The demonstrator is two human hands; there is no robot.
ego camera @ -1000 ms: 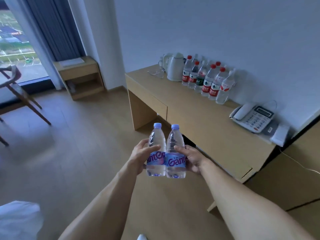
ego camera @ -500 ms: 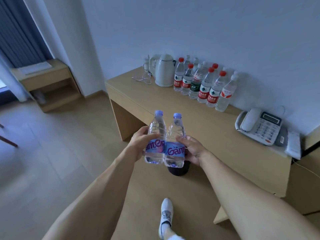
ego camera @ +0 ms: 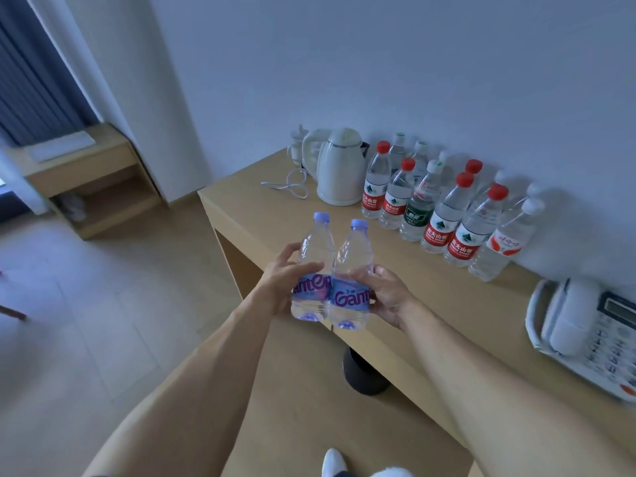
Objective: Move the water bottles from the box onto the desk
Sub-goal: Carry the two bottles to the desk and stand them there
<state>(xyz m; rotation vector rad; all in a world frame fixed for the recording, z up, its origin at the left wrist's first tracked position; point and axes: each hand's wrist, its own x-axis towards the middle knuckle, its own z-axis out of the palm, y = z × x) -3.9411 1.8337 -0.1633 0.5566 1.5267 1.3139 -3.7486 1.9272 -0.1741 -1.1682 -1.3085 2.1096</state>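
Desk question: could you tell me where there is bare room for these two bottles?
The desk is bare along its front, between the kettle cord and the phone. The back by the wall is crowded: kettle, then the standing bottles.

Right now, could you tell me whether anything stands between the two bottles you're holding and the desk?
Nothing visible does. Both bottles hang over the bare near edge of the desk; the kettle and the bottle row stand further back by the wall.

Hotel-style room, wooden desk (ego camera: 282,218) with kettle (ego camera: 342,166), corded phone (ego camera: 585,335), curtain (ego camera: 31,80), bedside shelf (ego camera: 86,177)
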